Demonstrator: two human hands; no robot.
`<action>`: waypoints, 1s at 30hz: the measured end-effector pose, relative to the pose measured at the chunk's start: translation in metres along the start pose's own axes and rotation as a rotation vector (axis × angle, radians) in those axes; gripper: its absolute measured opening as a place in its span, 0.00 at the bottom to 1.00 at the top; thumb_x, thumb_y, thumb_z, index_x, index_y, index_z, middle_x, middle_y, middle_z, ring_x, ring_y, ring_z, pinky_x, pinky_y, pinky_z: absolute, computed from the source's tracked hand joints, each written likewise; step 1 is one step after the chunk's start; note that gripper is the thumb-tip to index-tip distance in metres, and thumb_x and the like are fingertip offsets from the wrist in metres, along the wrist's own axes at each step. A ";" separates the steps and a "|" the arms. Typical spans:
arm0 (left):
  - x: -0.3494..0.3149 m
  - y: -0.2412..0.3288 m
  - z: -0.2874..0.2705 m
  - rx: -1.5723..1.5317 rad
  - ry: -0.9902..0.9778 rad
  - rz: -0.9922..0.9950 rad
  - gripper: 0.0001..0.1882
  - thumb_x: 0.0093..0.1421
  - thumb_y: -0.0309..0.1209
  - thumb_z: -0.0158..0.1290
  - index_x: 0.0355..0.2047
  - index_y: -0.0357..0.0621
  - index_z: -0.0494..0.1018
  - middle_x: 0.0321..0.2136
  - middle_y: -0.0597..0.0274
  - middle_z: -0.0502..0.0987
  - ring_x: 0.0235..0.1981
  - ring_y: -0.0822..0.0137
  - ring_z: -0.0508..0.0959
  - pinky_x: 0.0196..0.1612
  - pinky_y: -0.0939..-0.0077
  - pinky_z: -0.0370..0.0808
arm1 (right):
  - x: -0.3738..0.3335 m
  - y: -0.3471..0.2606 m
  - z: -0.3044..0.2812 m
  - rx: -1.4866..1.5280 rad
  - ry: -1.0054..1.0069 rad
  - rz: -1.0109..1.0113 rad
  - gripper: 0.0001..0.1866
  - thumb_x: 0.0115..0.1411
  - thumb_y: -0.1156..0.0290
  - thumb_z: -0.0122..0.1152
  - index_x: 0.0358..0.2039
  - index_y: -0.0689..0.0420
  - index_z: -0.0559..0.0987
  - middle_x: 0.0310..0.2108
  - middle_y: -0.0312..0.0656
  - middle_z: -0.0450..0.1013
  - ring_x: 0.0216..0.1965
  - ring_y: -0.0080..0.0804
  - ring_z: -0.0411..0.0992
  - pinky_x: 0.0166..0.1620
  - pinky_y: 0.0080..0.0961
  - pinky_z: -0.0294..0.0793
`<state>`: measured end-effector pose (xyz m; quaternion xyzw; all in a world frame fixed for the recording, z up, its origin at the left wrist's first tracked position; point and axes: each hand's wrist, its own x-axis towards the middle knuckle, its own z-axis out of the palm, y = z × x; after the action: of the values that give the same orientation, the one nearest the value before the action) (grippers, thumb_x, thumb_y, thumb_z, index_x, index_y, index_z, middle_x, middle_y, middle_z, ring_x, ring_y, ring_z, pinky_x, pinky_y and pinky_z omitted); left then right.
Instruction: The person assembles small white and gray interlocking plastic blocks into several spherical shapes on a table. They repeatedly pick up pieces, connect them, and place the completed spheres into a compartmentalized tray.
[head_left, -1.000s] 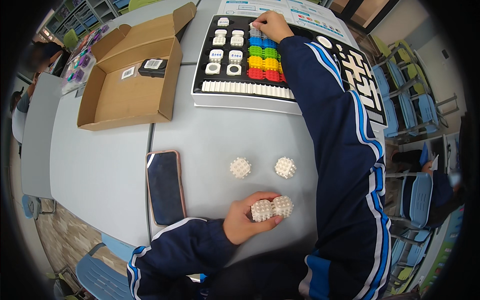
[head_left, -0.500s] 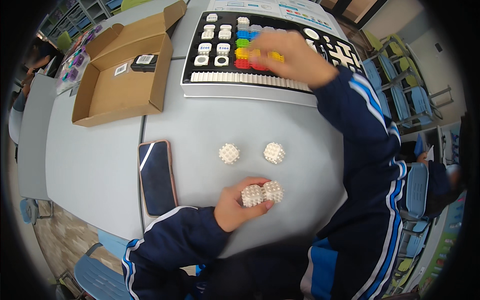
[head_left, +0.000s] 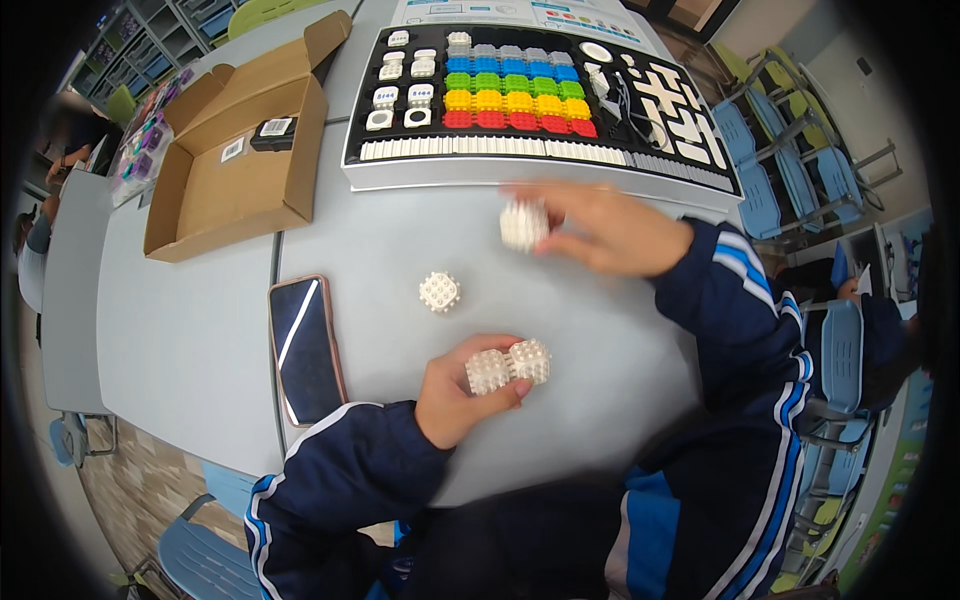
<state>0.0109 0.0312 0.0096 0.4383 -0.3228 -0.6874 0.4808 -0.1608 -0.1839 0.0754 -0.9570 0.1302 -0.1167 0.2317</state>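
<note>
Two white studded building cubes [head_left: 488, 371], set side by side and touching, are gripped in my left hand [head_left: 455, 388] near the front of the table. My right hand [head_left: 600, 225], a little blurred, pinches another white studded cube [head_left: 524, 225] between thumb and fingers, farther off and in front of the kit tray. A loose white cube [head_left: 440, 291] rests on the table beyond my left hand. The kit tray [head_left: 450, 176] holds rows of red, yellow, green, blue and grey blocks, with white pieces on either side.
To the left lies a phone [head_left: 306, 350] with its screen dark. Behind it an open cardboard box [head_left: 225, 195] contains a black item [head_left: 272, 135]. Printed sheets [head_left: 570, 18] lie behind the tray. Blue chairs [head_left: 755, 140] are stacked at the right.
My right hand has come back from over the tray and picked up the right-hand loose cube. My left hand keeps its two cubes. The whole view has shifted slightly.
</note>
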 end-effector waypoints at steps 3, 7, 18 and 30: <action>0.001 -0.002 -0.001 0.029 -0.005 0.039 0.22 0.58 0.21 0.61 0.52 0.34 0.70 0.40 0.58 0.78 0.35 0.71 0.80 0.38 0.74 0.81 | 0.037 0.023 -0.041 0.150 0.199 0.218 0.21 0.62 0.68 0.63 0.54 0.60 0.71 0.48 0.45 0.77 0.43 0.34 0.78 0.49 0.28 0.75; 0.000 -0.002 -0.001 0.022 0.011 0.014 0.22 0.57 0.21 0.61 0.52 0.34 0.71 0.40 0.59 0.78 0.36 0.72 0.79 0.40 0.76 0.79 | 0.104 0.115 -0.066 -0.233 0.476 0.166 0.18 0.59 0.66 0.65 0.49 0.57 0.78 0.33 0.50 0.79 0.35 0.40 0.78 0.41 0.32 0.75; -0.002 -0.001 -0.005 -0.020 -0.020 0.015 0.23 0.57 0.22 0.63 0.52 0.35 0.71 0.42 0.62 0.80 0.42 0.75 0.78 0.48 0.78 0.74 | 0.209 0.246 -0.024 -0.301 0.476 0.427 0.15 0.53 0.74 0.61 0.43 0.61 0.81 0.39 0.58 0.77 0.44 0.54 0.76 0.49 0.44 0.74; 0.001 -0.001 -0.005 -0.030 -0.091 0.013 0.24 0.57 0.20 0.62 0.54 0.35 0.70 0.43 0.61 0.78 0.44 0.74 0.77 0.49 0.78 0.74 | 0.191 0.264 -0.036 -0.357 0.552 0.225 0.10 0.50 0.72 0.64 0.32 0.62 0.84 0.32 0.57 0.78 0.38 0.53 0.78 0.46 0.41 0.76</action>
<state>0.0152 0.0306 0.0058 0.3970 -0.3368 -0.7083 0.4768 -0.0429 -0.4837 0.0129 -0.8944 0.3108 -0.3203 0.0279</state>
